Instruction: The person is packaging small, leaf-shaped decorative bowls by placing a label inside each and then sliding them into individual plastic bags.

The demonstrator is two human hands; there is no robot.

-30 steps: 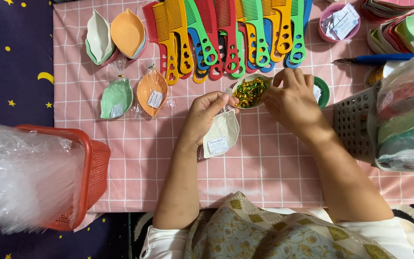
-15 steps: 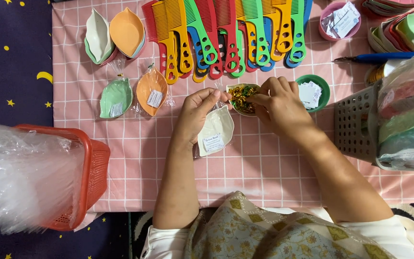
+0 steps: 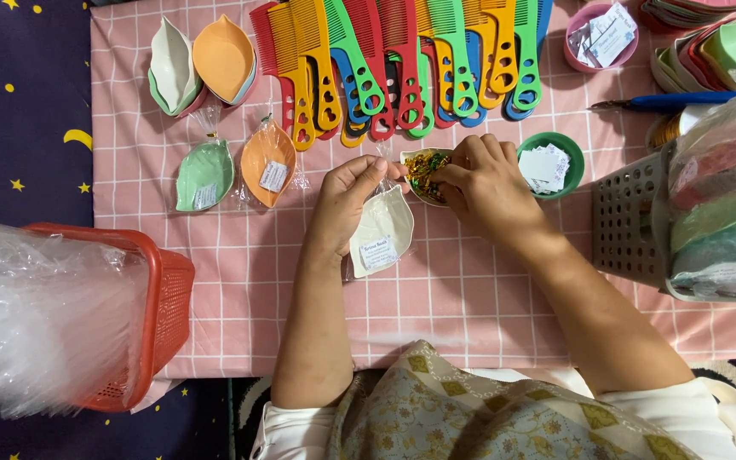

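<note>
Pink checked cloth (image 3: 487, 290) covers the work surface, dark starry fabric on the left edge of frame.

Head view: my left hand (image 3: 347, 204) sits mid-frame, fingertips pinched narrow on the twisted neck of a clear bag holding a white leaf-shaped dish (image 3: 382, 230). The dish hangs just below and right of that pinch, lying on the cloth, paper label near its lower end. My right hand (image 3: 487, 183) is just right of it, fingers curled down into a small bowl of gold twist ties (image 3: 423, 170); can't tell whether it has one gripped, fingertips hide it.

Versus a second ago: right hand has moved left from beside the green bowl onto the ties bowl, left hand has come up and closed the gap, the bagged dish shifted up with it. Hands now nearly touching over the bowl.

Containers:
- green bowl (image 3: 569, 153), right of my right hand: white paper slips.
- pink bowl (image 3: 574, 53), upper right: more paper slips.
- grey perforated basket (image 3: 628, 217), right edge: bagged dishes in pastel colours.
- red basket (image 3: 168, 298), lower left: bundle of clear plastic bags.

Upper middle: fan of coloured combs (image 3: 402, 60). Upper left: stacked bare leaf dishes (image 3: 202, 64); below them two finished bagged dishes, green (image 3: 204, 175) and orange (image 3: 267, 162).
</note>
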